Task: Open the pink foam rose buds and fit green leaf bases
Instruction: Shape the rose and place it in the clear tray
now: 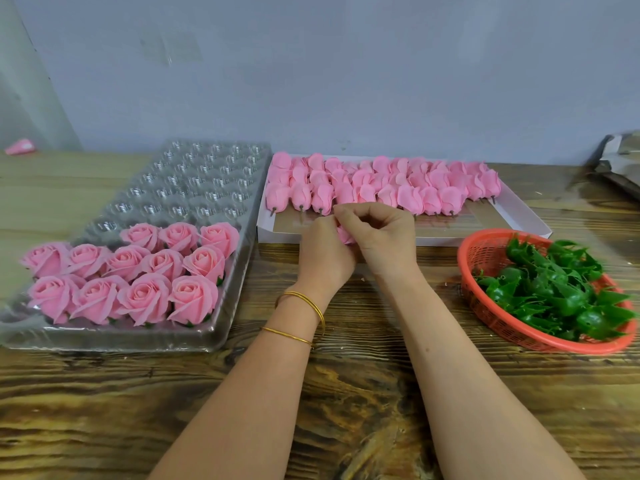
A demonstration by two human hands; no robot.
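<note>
Frame centre: curled fingers (349, 214) of left hand (322, 252) and right hand (388, 237) pinch one pink foam rose bud (345, 236), largely hidden between them. Closed buds (381, 185) fill the white box (526, 211) behind. Opened roses (138, 285) sit in the left clear tray (194, 174), green leaf bases (554, 289) in the right red basket (463, 268), on a wood-grain desk (360, 393) before a grey wall (346, 81).

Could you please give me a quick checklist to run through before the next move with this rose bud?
1. Bud held: ok; left hand and right hand both pinch one pink foam rose bud.
2. Petals opened: cannot tell; the hands hide most of it.
3. Leaf supply: ok; green leaf bases fill the red basket beside the right forearm.
4. Free cell: ok; the clear plastic tray has empty cells behind the finished roses.
5. More stock: ok; closed buds lie in the white box.
</note>
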